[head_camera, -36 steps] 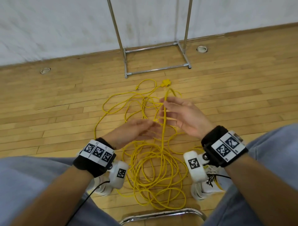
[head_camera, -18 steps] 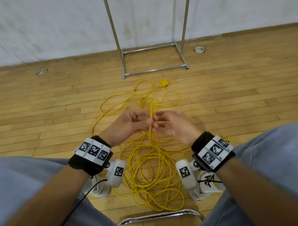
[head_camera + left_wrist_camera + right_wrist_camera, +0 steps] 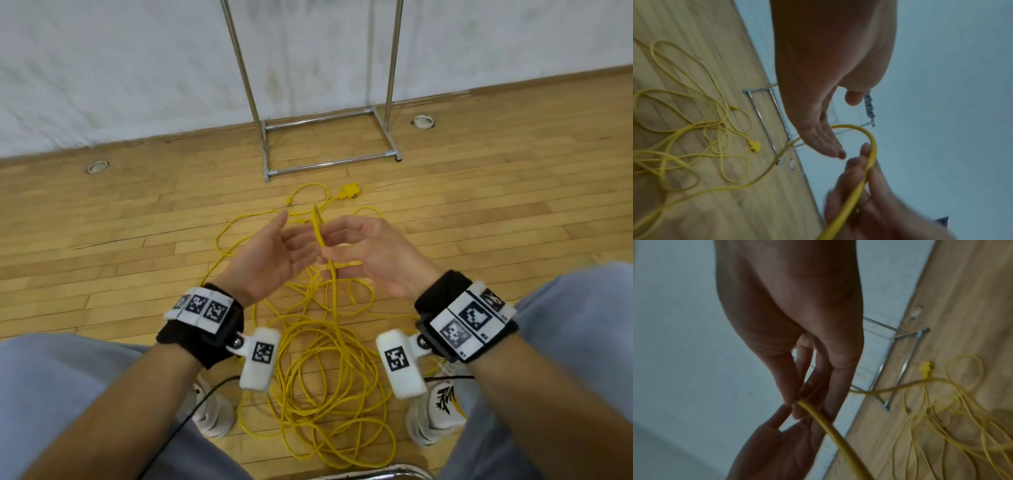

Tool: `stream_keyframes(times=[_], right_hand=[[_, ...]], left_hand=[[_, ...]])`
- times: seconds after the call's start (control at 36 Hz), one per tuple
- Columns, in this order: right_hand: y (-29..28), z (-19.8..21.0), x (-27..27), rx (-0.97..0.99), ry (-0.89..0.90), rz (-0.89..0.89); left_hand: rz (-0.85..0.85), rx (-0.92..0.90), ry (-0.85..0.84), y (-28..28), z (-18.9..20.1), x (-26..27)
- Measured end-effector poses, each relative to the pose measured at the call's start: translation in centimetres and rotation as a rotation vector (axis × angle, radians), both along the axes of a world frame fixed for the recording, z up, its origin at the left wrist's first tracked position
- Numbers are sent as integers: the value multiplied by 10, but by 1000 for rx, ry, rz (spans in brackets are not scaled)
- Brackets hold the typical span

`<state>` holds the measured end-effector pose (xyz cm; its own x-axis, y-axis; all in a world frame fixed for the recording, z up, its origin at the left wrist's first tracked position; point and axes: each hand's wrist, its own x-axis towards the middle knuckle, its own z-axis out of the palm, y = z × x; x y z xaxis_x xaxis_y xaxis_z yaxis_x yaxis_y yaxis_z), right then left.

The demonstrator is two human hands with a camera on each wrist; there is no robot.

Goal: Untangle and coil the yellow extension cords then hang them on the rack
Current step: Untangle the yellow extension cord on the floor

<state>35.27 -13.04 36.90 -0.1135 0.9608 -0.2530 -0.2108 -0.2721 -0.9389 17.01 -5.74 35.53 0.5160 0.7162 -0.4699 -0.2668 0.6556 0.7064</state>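
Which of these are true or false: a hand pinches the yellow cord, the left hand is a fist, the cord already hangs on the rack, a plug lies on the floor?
1. The right hand pinches a raised strand of the yellow cord. True.
2. The left hand is clenched in a fist. False: its fingers are straight and open beside the strand.
3. The cord already hangs coiled on the rack. False: most of it lies in loose loops on the wooden floor.
4. A yellow plug lies on the floor near the rack's base. True.
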Motion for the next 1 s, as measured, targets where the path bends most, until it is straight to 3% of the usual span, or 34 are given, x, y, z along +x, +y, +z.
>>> stream_keyframes(times=[0.14, 0.28, 0.39, 0.44, 0.58, 0.72, 0.81, 0.89, 0.94, 1.0], right_hand=[[2, 10, -10, 74, -278, 130], [26, 21, -7, -61, -215, 99], [50, 34, 2, -176, -209, 264], [62, 33, 8, -212, -112, 224], [81, 24, 28, -289, 468, -66], [102, 26, 37, -378, 524, -364], [105, 28, 41, -395, 482, -451], [98, 29, 39, -312, 313, -385], [91, 33, 33, -177, 146, -228], [83, 40, 25, -45, -32, -47]], left_hand=[[99, 180, -18, 27, 27, 3], [23, 362, 21, 40, 51, 11], [-25, 376, 20, 45, 63, 18], [-63, 503, 108, 44, 62, 20], [-307, 832, 361, 32, 48, 23], [-458, 774, 498, 27, 31, 28], [-575, 730, 552, 26, 23, 32], [-680, 671, 609, 30, 18, 32], [-708, 573, 603, 33, 18, 31], [-563, 433, 506, 35, 23, 33]])
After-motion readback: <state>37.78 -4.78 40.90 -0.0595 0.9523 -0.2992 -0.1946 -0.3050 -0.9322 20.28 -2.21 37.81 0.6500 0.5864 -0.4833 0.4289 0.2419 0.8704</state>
